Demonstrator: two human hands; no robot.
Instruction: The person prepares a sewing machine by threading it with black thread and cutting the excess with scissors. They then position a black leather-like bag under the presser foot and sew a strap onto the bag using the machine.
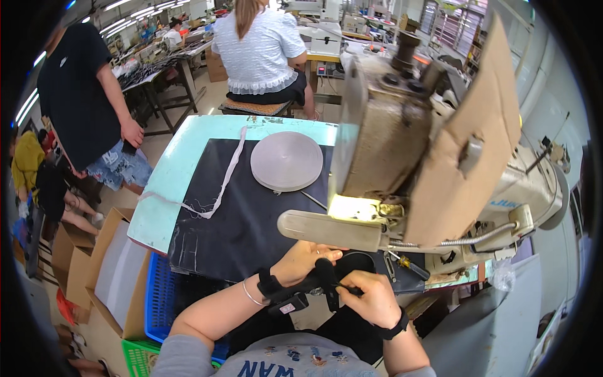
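Observation:
Close to my body, below the sewing machine's long arm (pixel 330 230), both hands work on a black, curved fabric piece (pixel 326 276). My left hand (pixel 298 262) is closed around its upper left side, thumb and fingers toward the machine. On the other side my right hand (pixel 370 296) pinches a dark edge or small dark part of it; exactly what lies between the fingertips is hidden. The sewing machine (pixel 383 119) stands just beyond, its lamp lit over the needle area. Black straps circle both wrists.
A flat roll of grey tape (pixel 286 161) and a loose pale strip (pixel 229 173) lie on the black-covered table. A screwdriver (pixel 411 267) rests right of my hands. Cardboard (pixel 465 144) shields the machine. A blue basket (pixel 157 298) and cardboard boxes (pixel 100 276) stand at left; people are beyond.

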